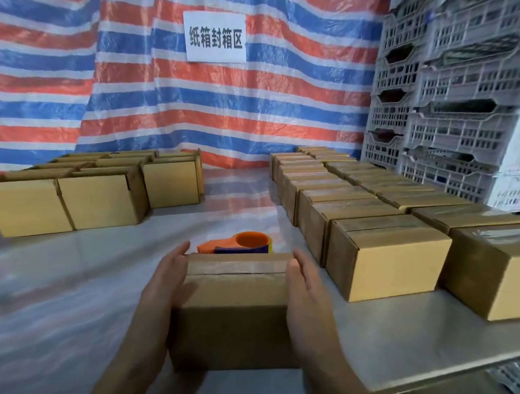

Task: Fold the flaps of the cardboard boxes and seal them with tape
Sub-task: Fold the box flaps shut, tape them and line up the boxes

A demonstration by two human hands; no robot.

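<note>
Straight fingers [178, 255] of the left hand [164, 284] and right hand [307, 284] press flat on the 2 ends of the taped box [236, 305], near the front edge of the table [408, 342]. With nothing curled under it, the box could slip and drop off that edge. It could also bump the tape dispenser [240, 244] just behind it, or the sealed boxes [387, 265] along the right edge.

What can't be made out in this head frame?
All head view:
- Lower part of the tape dispenser: hidden behind the held box.
- End faces of the held box: covered by the left hand and right hand; contents shut in by flaps.
- Tops of the left boxes: near edge-on, taped or not unclear.
- Contents of the crates: too dark; stack cut by right edge.
</note>
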